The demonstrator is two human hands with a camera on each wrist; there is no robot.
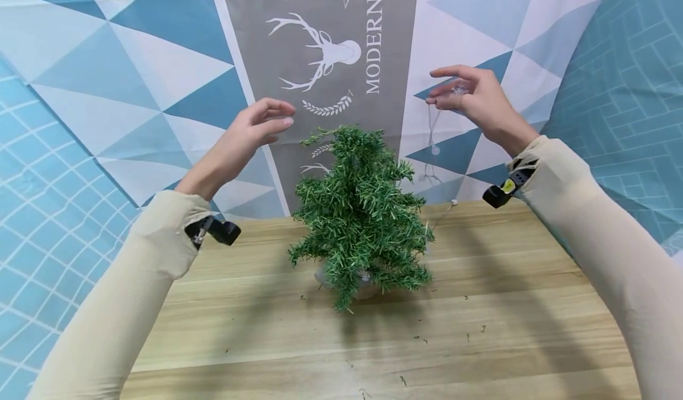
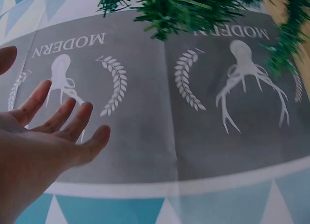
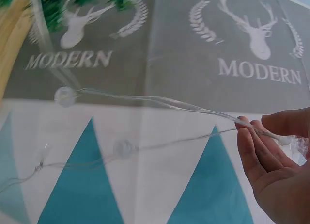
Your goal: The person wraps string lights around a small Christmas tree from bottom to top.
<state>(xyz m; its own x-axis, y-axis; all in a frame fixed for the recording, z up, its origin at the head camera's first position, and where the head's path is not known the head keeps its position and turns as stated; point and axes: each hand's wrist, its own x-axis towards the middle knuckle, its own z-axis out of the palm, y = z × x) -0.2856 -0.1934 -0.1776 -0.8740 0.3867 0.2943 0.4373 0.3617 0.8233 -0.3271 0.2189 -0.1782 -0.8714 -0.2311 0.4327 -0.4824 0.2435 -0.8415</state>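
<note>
A small green artificial Christmas tree (image 1: 365, 210) stands upright on the wooden table. My right hand (image 1: 477, 95), raised to the upper right of it, pinches a clear string of lights (image 3: 184, 105) between thumb and fingers. Round clear bulbs (image 3: 64, 96) dangle along the two strands, and a clear plastic piece (image 3: 295, 144) shows by the palm. The strands run down toward the tree's right side, where the lower part blurs against the cloth. To the tree's upper left floats my left hand (image 1: 251, 130), fingers loosely bent and holding nothing; the left wrist view shows its palm bare.
Patterned cloth (image 1: 176, 74) with deer heads and triangles hangs right behind the tree. Blue tile-patterned sheets (image 1: 42, 210) flank both sides. Shed green needles (image 1: 402, 381) lie scattered over the wooden tabletop (image 1: 277, 352). A pale base (image 1: 365, 290) partly shows under the branches.
</note>
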